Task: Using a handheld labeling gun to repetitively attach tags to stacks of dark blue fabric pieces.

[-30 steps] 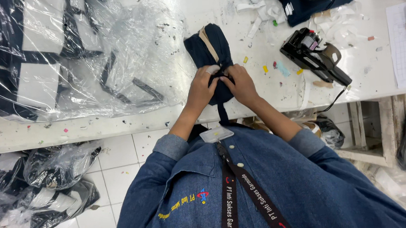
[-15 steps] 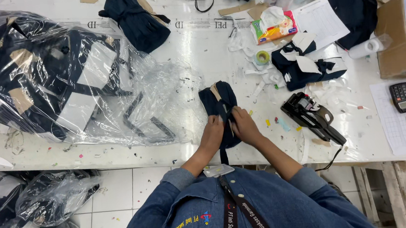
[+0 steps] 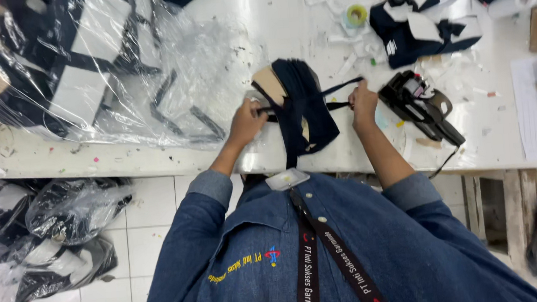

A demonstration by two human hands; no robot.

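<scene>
mid-frame, my left hand point(image 3: 247, 122) and right hand point(image 3: 362, 102) each pinch the dark navy fabric bundle's point(image 3: 300, 107) thin strap, stretching it sideways.

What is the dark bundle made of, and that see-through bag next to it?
The dark bundle looks like soft navy cloth: matte, folding limply between the left hand and right hand. The see-through bag seems thin plastic film: shiny, crinkled, glinting.
</scene>
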